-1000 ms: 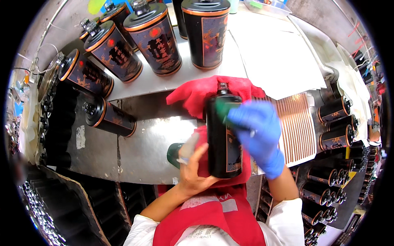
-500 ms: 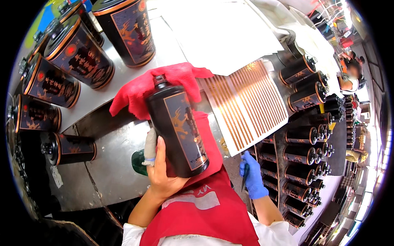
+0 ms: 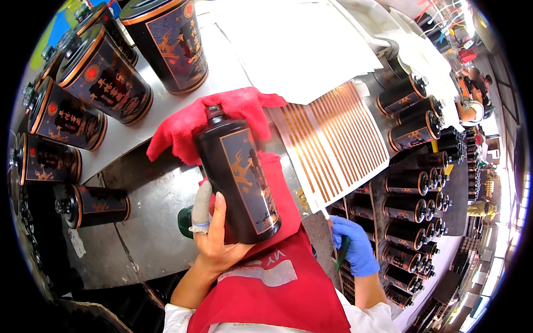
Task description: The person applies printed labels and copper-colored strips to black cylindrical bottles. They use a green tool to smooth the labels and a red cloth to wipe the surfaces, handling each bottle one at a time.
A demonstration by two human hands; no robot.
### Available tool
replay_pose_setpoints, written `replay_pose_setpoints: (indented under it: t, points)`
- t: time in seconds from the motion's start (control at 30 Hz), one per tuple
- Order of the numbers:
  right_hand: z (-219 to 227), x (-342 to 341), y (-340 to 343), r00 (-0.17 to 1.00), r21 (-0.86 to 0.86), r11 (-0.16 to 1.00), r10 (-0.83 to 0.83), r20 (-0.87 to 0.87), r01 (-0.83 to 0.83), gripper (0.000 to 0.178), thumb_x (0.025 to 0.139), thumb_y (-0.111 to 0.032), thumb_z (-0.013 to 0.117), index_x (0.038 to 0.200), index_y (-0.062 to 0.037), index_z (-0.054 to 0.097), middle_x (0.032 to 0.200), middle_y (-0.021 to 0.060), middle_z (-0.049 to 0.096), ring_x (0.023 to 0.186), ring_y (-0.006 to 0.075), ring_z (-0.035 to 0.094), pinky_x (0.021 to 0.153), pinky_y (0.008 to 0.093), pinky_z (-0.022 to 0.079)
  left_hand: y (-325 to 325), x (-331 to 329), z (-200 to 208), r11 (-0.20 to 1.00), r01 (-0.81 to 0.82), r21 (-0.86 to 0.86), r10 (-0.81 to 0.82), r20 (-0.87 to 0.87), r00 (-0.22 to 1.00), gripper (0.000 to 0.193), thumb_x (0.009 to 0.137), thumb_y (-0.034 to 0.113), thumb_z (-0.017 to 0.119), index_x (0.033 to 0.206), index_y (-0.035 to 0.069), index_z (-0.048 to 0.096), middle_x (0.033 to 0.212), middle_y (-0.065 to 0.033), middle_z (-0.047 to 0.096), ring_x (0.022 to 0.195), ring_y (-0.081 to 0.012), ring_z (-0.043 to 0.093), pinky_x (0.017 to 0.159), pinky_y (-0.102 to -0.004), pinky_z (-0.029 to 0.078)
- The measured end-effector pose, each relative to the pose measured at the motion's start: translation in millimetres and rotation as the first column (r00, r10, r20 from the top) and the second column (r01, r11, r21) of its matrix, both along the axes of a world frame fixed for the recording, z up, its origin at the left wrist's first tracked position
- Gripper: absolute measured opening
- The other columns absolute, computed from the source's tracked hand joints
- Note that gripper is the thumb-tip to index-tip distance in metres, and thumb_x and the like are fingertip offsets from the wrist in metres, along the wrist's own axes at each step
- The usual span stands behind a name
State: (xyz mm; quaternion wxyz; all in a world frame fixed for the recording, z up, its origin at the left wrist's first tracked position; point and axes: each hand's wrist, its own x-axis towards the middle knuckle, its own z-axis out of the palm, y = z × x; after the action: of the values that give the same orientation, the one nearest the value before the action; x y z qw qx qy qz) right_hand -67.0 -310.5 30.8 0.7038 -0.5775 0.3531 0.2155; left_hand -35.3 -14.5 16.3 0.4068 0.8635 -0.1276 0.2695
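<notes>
A black bottle [image 3: 230, 177] with a copper-edged dark label leans back over a red cloth [image 3: 186, 130]. My left hand [image 3: 214, 238] is closed round its lower left side; a pale cloth cover sits on one finger. In a blue glove, my right hand [image 3: 355, 247] is closed beside the lower corner of a white sheet [image 3: 338, 147] lined with copper-coloured strips. A slim dark green tool [image 3: 343, 252] sticks out of its fingers. A narrow strip end [image 3: 326, 215] at the sheet's corner reaches those fingertips; whether it is loose from the sheet I cannot tell.
More bottles [image 3: 105, 80] stand on the white surface [image 3: 147, 69] at the far left. One bottle [image 3: 94, 205] lies on the metal table [image 3: 152, 244]. Rows of bottles [image 3: 405, 208] fill racks on the right. White sheets [image 3: 288, 44] cover the back. Another person [image 3: 472, 108] is far right.
My right hand has turned and shifted slightly right and down, and a narrow strip end now shows between the sheet's corner and its fingers. The bottle and left hand have barely moved.
</notes>
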Motion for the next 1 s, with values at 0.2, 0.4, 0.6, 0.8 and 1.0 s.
replay_pose_setpoints:
  t: [0.2,0.4,0.6,0.8,1.0]
  points:
    - [59.3,46.8,-2.1,0.968,0.064,0.983,0.16,0.194,-0.175,0.023,0.085,-0.009,0.054,0.103,0.0044,0.062,0.068,0.006,0.054,0.054,0.009,0.046,0.052,0.02,0.038,0.6,-8.8,14.0,0.995,0.082,-0.051,-0.09,-0.164,0.982,0.095,0.053,0.051,0.083,0.123,-0.003,0.049,0.126,-0.0327,0.045,0.116,-0.0454,0.044,0.099,-0.0534,0.032]
    - [65.2,97.3,-12.7,0.92,0.535,0.751,0.279,0.274,-0.387,0.037,0.093,-0.028,0.049,0.104,0.0038,0.063,0.089,0.0103,0.061,0.061,0.0099,0.048,0.053,0.0204,0.037,-24.8,4.1,59.8,0.988,0.119,0.098,-0.109,-0.099,0.989,0.059,0.08,0.04,0.069,0.113,-0.006,0.056,0.124,-0.03,0.05,0.117,-0.0398,0.048,0.099,-0.0423,0.036]
    - [100.9,156.0,-16.0,0.618,0.29,0.549,0.735,0.28,-0.784,0.015,0.076,-0.006,0.072,0.089,0.0008,0.069,0.082,0.0029,0.065,0.074,0.0058,0.058,0.065,0.0189,0.046,-87.3,61.1,108.8,0.927,0.265,-0.267,-0.371,-0.541,0.755,0.059,0.093,0.042,0.042,0.125,-0.007,0.048,0.128,-0.0209,0.05,0.12,-0.0317,0.047,0.102,-0.0378,0.031]
    - [139.2,194.8,-36.5,0.243,0.069,0.234,0.907,0.343,-0.97,0.013,0.077,-0.01,0.072,0.086,-0.0016,0.07,0.076,0.0005,0.066,0.07,0.0044,0.056,0.064,0.0182,0.044,-116.8,94.1,96.7,0.602,0.402,-0.69,-0.789,-0.44,0.428,0.035,0.098,0.029,0.039,0.098,0.0,0.059,0.093,-0.0077,0.062,0.085,-0.0183,0.056,0.08,-0.0313,0.04]
    - [124.7,229.6,-65.1,0.448,-0.004,0.478,0.825,0.344,-0.878,0.014,0.071,-0.006,0.076,0.083,-0.0003,0.071,0.07,0.0035,0.065,0.061,0.0057,0.056,0.054,0.0184,0.042,-109.0,96.3,111.4,0.61,0.189,-0.77,-0.763,-0.506,0.403,0.019,0.09,0.016,0.059,0.086,-0.002,0.064,0.077,-0.0055,0.062,0.07,-0.0099,0.057,0.062,-0.024,0.044]
